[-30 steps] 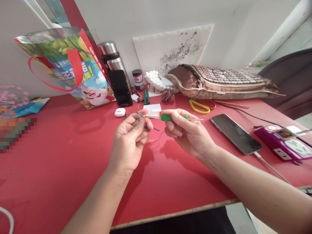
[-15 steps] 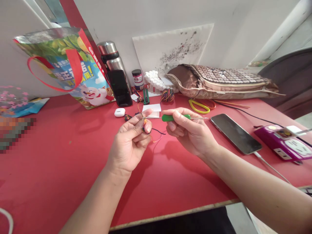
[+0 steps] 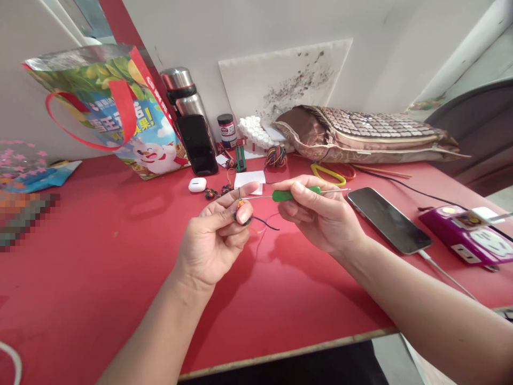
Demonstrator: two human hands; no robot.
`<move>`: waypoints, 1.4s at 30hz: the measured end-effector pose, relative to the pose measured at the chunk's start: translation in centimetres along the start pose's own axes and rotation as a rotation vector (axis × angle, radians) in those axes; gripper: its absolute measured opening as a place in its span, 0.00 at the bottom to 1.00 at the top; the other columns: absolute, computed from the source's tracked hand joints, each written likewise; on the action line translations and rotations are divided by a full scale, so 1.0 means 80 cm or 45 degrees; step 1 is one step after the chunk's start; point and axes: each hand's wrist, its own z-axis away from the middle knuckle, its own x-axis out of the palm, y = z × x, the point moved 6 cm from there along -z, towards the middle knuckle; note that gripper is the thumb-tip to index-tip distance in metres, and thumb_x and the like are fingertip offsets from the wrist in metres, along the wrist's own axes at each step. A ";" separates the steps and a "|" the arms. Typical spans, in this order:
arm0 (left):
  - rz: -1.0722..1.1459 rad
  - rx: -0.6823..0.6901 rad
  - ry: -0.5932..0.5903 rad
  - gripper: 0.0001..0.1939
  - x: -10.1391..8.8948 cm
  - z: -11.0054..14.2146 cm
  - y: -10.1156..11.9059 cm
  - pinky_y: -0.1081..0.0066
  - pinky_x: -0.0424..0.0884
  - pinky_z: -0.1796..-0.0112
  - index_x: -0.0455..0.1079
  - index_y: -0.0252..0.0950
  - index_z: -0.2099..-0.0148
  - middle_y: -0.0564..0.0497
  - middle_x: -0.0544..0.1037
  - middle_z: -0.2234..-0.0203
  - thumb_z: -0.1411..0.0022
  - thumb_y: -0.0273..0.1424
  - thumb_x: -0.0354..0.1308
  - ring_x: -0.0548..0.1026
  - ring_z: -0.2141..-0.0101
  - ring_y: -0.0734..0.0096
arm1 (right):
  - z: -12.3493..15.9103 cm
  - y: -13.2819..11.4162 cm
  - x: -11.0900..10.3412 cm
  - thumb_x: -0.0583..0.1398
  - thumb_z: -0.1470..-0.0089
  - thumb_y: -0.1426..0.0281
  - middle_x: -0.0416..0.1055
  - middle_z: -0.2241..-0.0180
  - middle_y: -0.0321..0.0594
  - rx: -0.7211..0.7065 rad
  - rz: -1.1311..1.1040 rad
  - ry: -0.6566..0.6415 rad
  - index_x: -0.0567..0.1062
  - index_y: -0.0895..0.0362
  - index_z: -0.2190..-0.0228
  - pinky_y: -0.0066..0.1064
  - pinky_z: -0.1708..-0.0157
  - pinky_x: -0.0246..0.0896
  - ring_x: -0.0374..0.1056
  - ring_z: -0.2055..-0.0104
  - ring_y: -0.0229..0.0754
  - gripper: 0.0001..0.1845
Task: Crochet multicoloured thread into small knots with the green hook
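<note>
My left hand (image 3: 218, 235) pinches a small multicoloured thread knot (image 3: 240, 209) between thumb and fingers, with loose thread ends (image 3: 264, 223) hanging to the right. My right hand (image 3: 320, 216) grips a green-handled hook tool (image 3: 289, 194). Its thin metal tip points left and reaches into the knot. Both hands hover above the red table (image 3: 120, 256), close together near its middle.
Behind the hands lie white earbuds case (image 3: 197, 184), two small thread knots (image 3: 218, 191), white card (image 3: 249, 178), a thread ball (image 3: 275, 156), yellow scissors (image 3: 326, 175). A phone (image 3: 388, 219) and purple power strip (image 3: 467, 235) lie right. A printed bag (image 3: 116, 112), flask (image 3: 184, 96) and cushion (image 3: 360, 133) line the wall.
My right hand has drawn the green tool a little to the right and up. The left hand has shifted slightly right with the knot, and the thread ends trail further right.
</note>
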 end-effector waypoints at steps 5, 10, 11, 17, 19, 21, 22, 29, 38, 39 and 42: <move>0.041 -0.036 -0.016 0.12 0.000 0.000 -0.001 0.83 0.47 0.84 0.82 0.29 0.60 0.55 0.67 0.79 0.46 0.16 0.64 0.39 0.81 0.85 | 0.000 -0.003 0.000 0.75 0.51 0.61 0.63 0.81 0.33 -0.020 0.011 0.006 0.87 0.55 0.71 0.32 0.76 0.43 0.50 0.77 0.34 0.10; 0.091 -0.059 -0.039 0.12 0.000 0.000 -0.003 0.83 0.48 0.84 0.81 0.27 0.59 0.56 0.67 0.79 0.46 0.15 0.63 0.39 0.81 0.85 | 0.000 -0.004 0.000 0.75 0.51 0.62 0.61 0.82 0.32 -0.018 0.003 0.002 0.87 0.55 0.70 0.31 0.76 0.42 0.51 0.77 0.33 0.10; 0.103 -0.061 -0.046 0.13 0.001 0.000 -0.003 0.83 0.48 0.84 0.81 0.27 0.58 0.56 0.67 0.79 0.46 0.15 0.63 0.39 0.80 0.85 | -0.001 -0.004 0.000 0.75 0.51 0.62 0.61 0.82 0.31 -0.017 -0.003 0.000 0.87 0.55 0.70 0.31 0.76 0.42 0.51 0.78 0.33 0.10; 0.141 -0.092 -0.074 0.16 0.004 0.002 -0.002 0.84 0.49 0.84 0.80 0.26 0.56 0.55 0.68 0.79 0.42 0.13 0.56 0.38 0.80 0.83 | -0.002 -0.004 0.000 0.75 0.51 0.62 0.64 0.82 0.32 -0.015 -0.033 -0.030 0.87 0.56 0.71 0.30 0.77 0.42 0.51 0.78 0.32 0.10; 0.164 -0.097 -0.074 0.16 0.004 0.002 -0.003 0.84 0.49 0.84 0.80 0.25 0.54 0.55 0.69 0.79 0.41 0.14 0.54 0.39 0.81 0.83 | -0.003 -0.004 0.001 0.75 0.51 0.63 0.65 0.83 0.32 -0.012 -0.042 -0.042 0.88 0.56 0.70 0.30 0.77 0.42 0.50 0.79 0.31 0.09; 0.189 -0.104 -0.064 0.18 0.003 0.002 -0.003 0.84 0.50 0.84 0.79 0.25 0.52 0.55 0.69 0.79 0.40 0.14 0.54 0.40 0.81 0.83 | -0.003 -0.004 0.001 0.75 0.50 0.63 0.65 0.83 0.31 -0.008 -0.044 -0.046 0.88 0.56 0.70 0.30 0.77 0.41 0.48 0.80 0.31 0.09; 0.200 -0.108 -0.055 0.19 0.003 0.002 -0.004 0.84 0.49 0.84 0.79 0.26 0.50 0.55 0.68 0.79 0.39 0.14 0.53 0.41 0.81 0.83 | -0.003 -0.004 0.001 0.75 0.50 0.63 0.64 0.83 0.31 -0.007 -0.045 -0.044 0.88 0.56 0.70 0.30 0.76 0.41 0.47 0.80 0.30 0.09; 0.251 -0.126 -0.007 0.25 0.002 0.001 -0.006 0.84 0.48 0.84 0.77 0.28 0.43 0.55 0.67 0.80 0.39 0.14 0.53 0.43 0.83 0.84 | -0.002 -0.002 -0.002 0.74 0.50 0.63 0.64 0.83 0.31 0.006 -0.017 -0.016 0.87 0.56 0.70 0.31 0.76 0.42 0.49 0.79 0.32 0.09; 0.301 -0.163 -0.009 0.20 -0.002 0.000 -0.010 0.84 0.49 0.84 0.79 0.22 0.49 0.54 0.68 0.80 0.41 0.15 0.54 0.45 0.83 0.85 | -0.003 -0.005 -0.001 0.74 0.51 0.65 0.61 0.84 0.30 0.009 -0.025 -0.012 0.88 0.56 0.71 0.31 0.76 0.40 0.48 0.79 0.32 0.07; 0.302 -0.167 -0.010 0.20 -0.002 0.000 -0.010 0.84 0.49 0.84 0.79 0.22 0.49 0.54 0.68 0.80 0.41 0.14 0.54 0.45 0.83 0.85 | -0.003 -0.005 -0.001 0.73 0.51 0.65 0.61 0.84 0.31 0.009 -0.025 -0.014 0.88 0.56 0.71 0.31 0.76 0.40 0.48 0.79 0.32 0.07; 0.295 -0.180 -0.006 0.20 -0.001 0.000 -0.010 0.84 0.49 0.84 0.79 0.22 0.49 0.54 0.68 0.80 0.41 0.14 0.54 0.45 0.82 0.85 | -0.003 -0.007 -0.001 0.73 0.50 0.66 0.62 0.84 0.31 0.012 -0.027 -0.017 0.88 0.56 0.72 0.30 0.77 0.38 0.46 0.80 0.31 0.06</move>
